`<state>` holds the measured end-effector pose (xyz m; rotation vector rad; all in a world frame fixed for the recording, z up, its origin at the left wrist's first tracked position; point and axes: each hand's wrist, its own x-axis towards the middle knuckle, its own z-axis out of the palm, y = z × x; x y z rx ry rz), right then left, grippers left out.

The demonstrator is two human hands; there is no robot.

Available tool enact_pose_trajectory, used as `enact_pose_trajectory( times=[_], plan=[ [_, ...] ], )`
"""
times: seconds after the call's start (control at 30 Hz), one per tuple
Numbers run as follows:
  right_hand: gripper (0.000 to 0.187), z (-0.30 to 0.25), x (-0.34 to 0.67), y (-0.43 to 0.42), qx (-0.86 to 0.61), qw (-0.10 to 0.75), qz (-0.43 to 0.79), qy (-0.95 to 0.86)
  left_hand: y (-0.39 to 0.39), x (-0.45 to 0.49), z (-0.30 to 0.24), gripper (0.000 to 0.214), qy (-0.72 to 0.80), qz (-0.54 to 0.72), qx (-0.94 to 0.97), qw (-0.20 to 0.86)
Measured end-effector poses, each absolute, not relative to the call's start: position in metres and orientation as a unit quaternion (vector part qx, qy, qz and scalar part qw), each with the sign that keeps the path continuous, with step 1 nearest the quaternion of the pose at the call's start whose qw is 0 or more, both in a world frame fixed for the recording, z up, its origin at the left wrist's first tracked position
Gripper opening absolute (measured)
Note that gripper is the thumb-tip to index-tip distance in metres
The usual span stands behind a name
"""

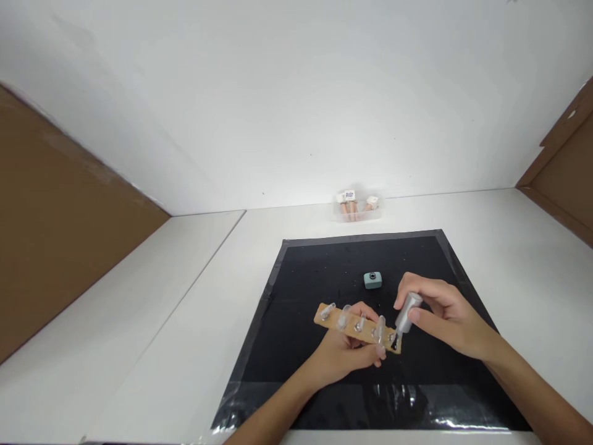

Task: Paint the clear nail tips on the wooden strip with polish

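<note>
My left hand (345, 358) grips a narrow tan strip (351, 323) from below and holds it tilted above the black mat. Several clear false nails (343, 316) stand along the strip on small round mounts. With thumb and fingers, my right hand (445, 315) pinches the silver cap of a nail polish brush (408, 312). The brush points down at the strip's right end, near a dark patch there; whether the bristles touch it I cannot tell. A teal nail polish bottle (372, 280) stands uncapped on the mat, beyond both hands.
The black mat (319, 266) is taped to the white table (185, 321). At the back, a clear plastic box (356, 215) holds several small wooden-looking pieces with white tops. A white wall rises behind, and brown panels flank both sides.
</note>
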<state>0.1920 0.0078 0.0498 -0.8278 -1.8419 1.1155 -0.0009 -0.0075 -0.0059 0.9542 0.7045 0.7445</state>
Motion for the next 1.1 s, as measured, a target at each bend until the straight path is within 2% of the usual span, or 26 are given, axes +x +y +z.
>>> enact_pose_trajectory(
  times=[0.17,0.33,0.47,0.73,1.1],
  plan=[
    [0.017,0.049,0.194,0.012,-0.358,0.404,0.412,-0.735,-0.007,0.0,-0.008,0.037,0.311,0.349,0.446,0.763],
    [0.023,0.05,0.197,0.015,-0.391,0.427,0.408,-0.706,-0.008,-0.001,-0.01,0.039,0.318,0.343,0.446,0.763],
    [0.025,0.049,0.196,0.014,-0.355,0.441,0.436,-0.699,-0.009,-0.001,-0.01,0.037,0.333,0.342,0.455,0.752],
    [0.013,0.05,0.192,0.014,-0.344,0.374,0.404,-0.76,-0.011,0.001,-0.006,0.035,0.348,0.329,0.457,0.749],
    [0.015,0.046,0.197,0.018,-0.377,0.414,0.391,-0.73,-0.012,0.001,-0.006,0.037,0.372,0.315,0.458,0.743]
  ],
)
